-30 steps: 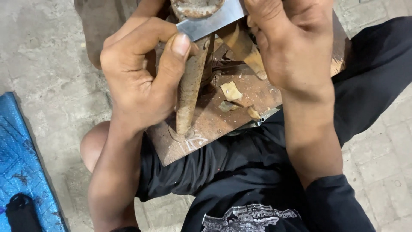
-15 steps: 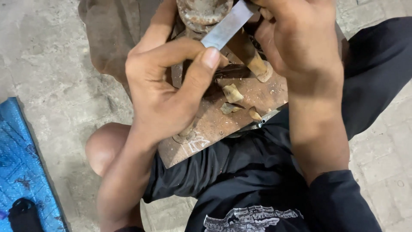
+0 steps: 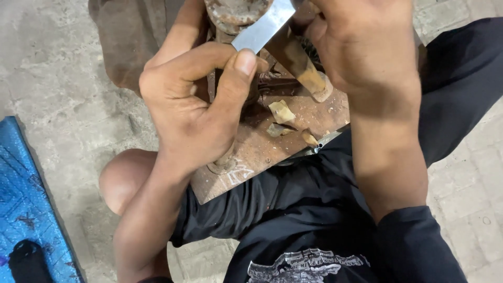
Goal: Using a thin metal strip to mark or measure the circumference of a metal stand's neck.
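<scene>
My left hand [image 3: 196, 107] is closed around an upright brown stick-like piece whose lower end [image 3: 224, 163] rests on a rusty metal plate [image 3: 267, 152] lying over my lap. Its thumb presses beside a flat shiny steel blade [image 3: 262, 27]. My right hand [image 3: 361, 44] grips the blade's far end and a wooden handle [image 3: 301, 65] that slants down to the plate. A round rusty metal part [image 3: 236, 10] stands just above the blade. Pale wood chips [image 3: 283, 112] lie on the plate.
Rough concrete floor [image 3: 57, 63] surrounds me. A blue patterned mat [image 3: 26, 209] lies at the lower left with a dark object [image 3: 26, 262] on it. Paved blocks [image 3: 471, 173] show at the right. My bare knee [image 3: 123, 178] pokes out left of the plate.
My left hand has slid up the brown piece toward the blade, covering most of it. The blade and right hand stay near the top edge.
</scene>
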